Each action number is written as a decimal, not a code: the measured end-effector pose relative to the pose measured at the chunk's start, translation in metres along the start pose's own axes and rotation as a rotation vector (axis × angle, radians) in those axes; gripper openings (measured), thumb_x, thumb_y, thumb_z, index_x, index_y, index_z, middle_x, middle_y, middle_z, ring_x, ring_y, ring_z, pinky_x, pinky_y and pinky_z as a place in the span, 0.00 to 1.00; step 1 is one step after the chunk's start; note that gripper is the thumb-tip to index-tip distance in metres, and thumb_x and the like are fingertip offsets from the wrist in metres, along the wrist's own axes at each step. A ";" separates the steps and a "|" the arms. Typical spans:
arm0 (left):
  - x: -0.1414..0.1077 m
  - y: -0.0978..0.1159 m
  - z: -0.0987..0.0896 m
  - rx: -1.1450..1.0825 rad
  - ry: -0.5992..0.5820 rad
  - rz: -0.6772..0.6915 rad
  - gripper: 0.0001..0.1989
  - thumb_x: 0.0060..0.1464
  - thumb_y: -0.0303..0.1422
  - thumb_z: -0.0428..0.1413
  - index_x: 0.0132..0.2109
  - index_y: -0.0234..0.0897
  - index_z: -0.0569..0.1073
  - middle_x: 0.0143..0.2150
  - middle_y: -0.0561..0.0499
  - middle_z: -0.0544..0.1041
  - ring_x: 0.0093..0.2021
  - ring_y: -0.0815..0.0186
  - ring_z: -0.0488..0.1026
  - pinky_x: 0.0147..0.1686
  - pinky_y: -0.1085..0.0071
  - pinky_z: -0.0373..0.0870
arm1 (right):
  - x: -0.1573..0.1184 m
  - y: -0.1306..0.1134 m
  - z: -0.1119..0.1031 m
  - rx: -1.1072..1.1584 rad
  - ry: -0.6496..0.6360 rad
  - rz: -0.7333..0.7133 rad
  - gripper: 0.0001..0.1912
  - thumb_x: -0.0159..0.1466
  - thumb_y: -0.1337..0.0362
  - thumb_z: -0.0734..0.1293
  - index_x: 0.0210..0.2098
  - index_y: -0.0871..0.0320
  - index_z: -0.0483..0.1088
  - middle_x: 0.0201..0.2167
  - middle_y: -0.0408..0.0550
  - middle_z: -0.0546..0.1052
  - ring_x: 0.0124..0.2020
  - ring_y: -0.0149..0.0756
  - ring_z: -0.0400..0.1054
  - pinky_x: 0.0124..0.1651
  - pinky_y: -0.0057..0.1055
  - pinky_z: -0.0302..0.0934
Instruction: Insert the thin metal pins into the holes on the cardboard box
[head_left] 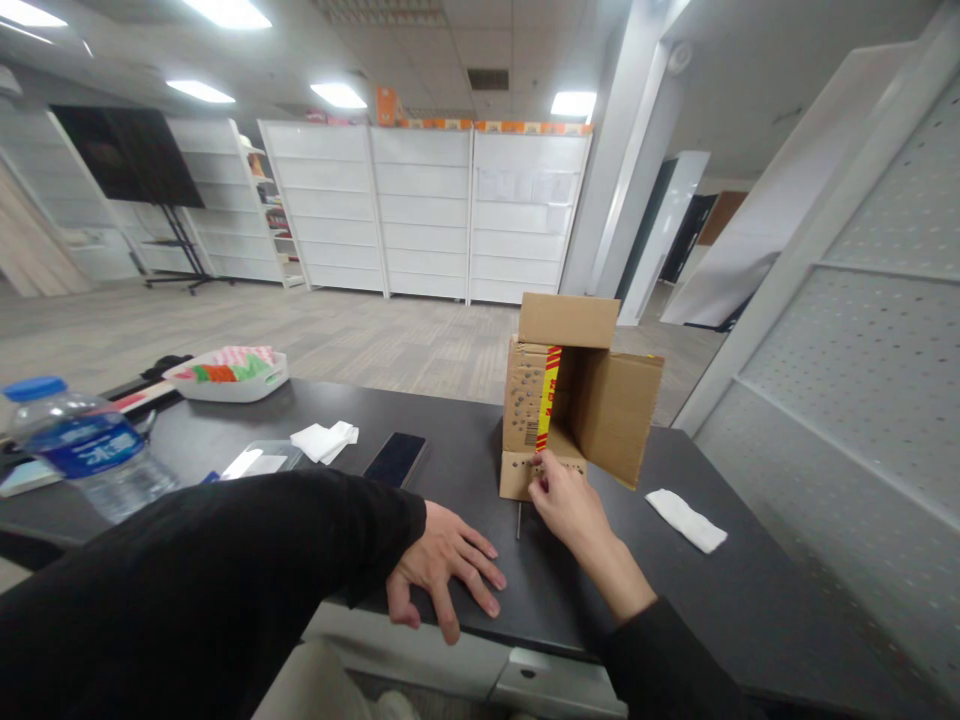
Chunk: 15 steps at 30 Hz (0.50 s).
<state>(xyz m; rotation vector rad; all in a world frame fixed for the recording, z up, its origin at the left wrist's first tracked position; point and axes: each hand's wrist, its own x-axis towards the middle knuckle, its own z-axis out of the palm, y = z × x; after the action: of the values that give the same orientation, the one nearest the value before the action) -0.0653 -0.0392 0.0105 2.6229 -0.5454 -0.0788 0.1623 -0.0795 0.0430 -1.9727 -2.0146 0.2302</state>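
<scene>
A cardboard box (521,400) stands on the dark table with its opening toward the right and its flaps folded out. Yellow-and-red tape (550,395) runs down the edge of that opening. My right hand (564,497) is at the box's lower front flap (517,478), fingers curled and pinched together by the tape's lower end. What lies between those fingertips is hidden. Below the flap, a thin grey rod (518,522) shows against the table. My left hand (444,567) rests palm down near the table's front edge, fingers spread, holding nothing.
A dark phone (396,460), white tissue (324,441) and clear plastic case (262,458) lie left of the box. Farther left are a water bottle (90,445) and white tray (229,385). A folded white tissue (686,520) lies right, near a perforated panel (847,400).
</scene>
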 end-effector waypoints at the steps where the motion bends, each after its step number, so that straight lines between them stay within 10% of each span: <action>1: 0.000 0.000 0.000 0.011 0.012 0.020 0.15 0.38 0.47 0.56 0.36 0.57 0.80 0.56 0.57 0.76 0.65 0.57 0.65 0.67 0.64 0.54 | 0.004 -0.001 -0.001 -0.016 -0.004 0.001 0.15 0.64 0.67 0.60 0.50 0.54 0.66 0.37 0.48 0.79 0.37 0.39 0.74 0.34 0.30 0.53; 15: 0.001 0.002 -0.002 -0.132 0.070 -0.011 0.15 0.37 0.44 0.59 0.37 0.59 0.80 0.56 0.61 0.76 0.65 0.59 0.66 0.69 0.65 0.51 | 0.024 -0.014 -0.006 -0.115 -0.109 0.031 0.11 0.63 0.68 0.59 0.43 0.55 0.67 0.38 0.54 0.78 0.38 0.44 0.74 0.32 0.32 0.52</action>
<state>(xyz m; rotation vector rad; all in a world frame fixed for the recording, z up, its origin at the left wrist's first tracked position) -0.0649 -0.0402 0.0127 2.4901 -0.4845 -0.0249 0.1514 -0.0568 0.0556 -2.1051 -2.1094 0.2384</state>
